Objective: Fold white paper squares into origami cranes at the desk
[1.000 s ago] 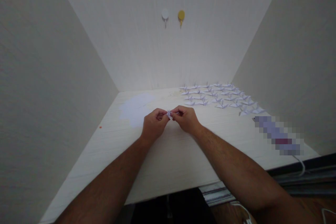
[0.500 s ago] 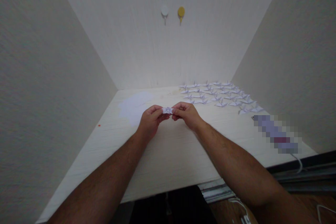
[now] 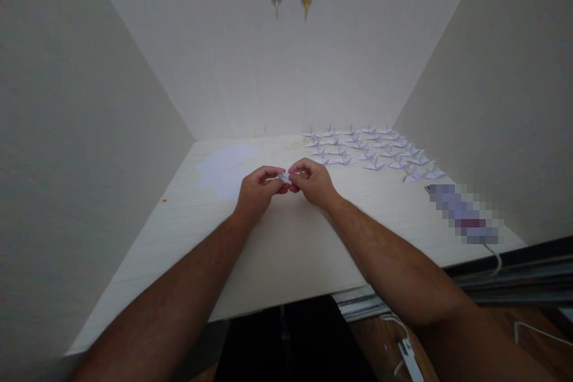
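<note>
Pale tabletop (image 3: 290,250) — folded paper (image 3: 285,178) in the pinch of both hands (image 3: 256,194) (image 3: 317,185), closer together than a moment ago.

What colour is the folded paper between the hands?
White; the folded paper shows best in head view.

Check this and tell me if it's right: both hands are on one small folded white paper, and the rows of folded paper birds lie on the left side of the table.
The side is wrong: the head view shows the rows of folded paper birds on the right side of the table. Left hand and right hand are indeed on one small folded white paper.
</note>
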`<state>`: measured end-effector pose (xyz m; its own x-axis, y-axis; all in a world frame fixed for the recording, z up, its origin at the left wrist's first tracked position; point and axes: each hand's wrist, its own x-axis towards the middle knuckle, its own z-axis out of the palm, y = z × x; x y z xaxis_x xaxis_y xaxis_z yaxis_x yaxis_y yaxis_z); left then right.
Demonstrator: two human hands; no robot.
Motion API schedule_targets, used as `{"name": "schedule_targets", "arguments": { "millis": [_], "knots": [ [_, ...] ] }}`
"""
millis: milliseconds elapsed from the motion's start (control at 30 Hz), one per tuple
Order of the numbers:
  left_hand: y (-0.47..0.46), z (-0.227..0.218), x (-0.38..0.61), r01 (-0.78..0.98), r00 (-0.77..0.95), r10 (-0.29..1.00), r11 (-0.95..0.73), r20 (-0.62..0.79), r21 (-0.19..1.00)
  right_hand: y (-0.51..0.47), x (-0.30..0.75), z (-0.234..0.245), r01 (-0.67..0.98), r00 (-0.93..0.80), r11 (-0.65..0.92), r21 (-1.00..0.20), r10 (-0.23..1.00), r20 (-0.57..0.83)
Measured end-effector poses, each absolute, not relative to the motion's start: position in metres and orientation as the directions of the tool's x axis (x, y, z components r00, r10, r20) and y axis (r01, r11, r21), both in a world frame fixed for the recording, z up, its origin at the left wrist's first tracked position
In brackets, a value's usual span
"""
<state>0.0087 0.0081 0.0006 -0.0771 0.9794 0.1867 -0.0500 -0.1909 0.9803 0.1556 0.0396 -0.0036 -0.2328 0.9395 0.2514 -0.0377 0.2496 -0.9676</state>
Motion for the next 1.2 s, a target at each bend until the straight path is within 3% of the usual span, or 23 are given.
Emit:
{"name": "schedule_targets", "arguments": {
  "millis": [267, 633, 1000, 1200],
  "knots": [
    [0.0116, -0.0001, 0.0087, -0.074, -0.280, 0.942, -0.213, 0.185, 0.974, 0.0367, 0.1566, -0.0052, 0.296, -0.190, 0.572, -0.765, 0.820, 0.539],
    [0.0097, 0.0006, 0.0113, -0.043, -0.230, 0.952, -0.216, 0.201, 0.975, 0.0330, 0.1542, -0.0036, 0.421, -0.194, 0.570, -0.705, 0.816, 0.544],
    [0.0088, 0.0000, 0.0069, 0.163, -0.179, 0.946, -0.243, 0.271, 0.956, 0.0316, 0.1539, -0.0038, 0.448, -0.236, 0.608, -0.655, 0.788, 0.569],
    [0.0096, 0.0044, 0.0045, 0.125, -0.138, 0.964, -0.212, 0.229, 0.969, 0.0361, 0.1582, -0.0044, 0.460, -0.304, 0.665, -0.588, 0.741, 0.599]
  ]
}}
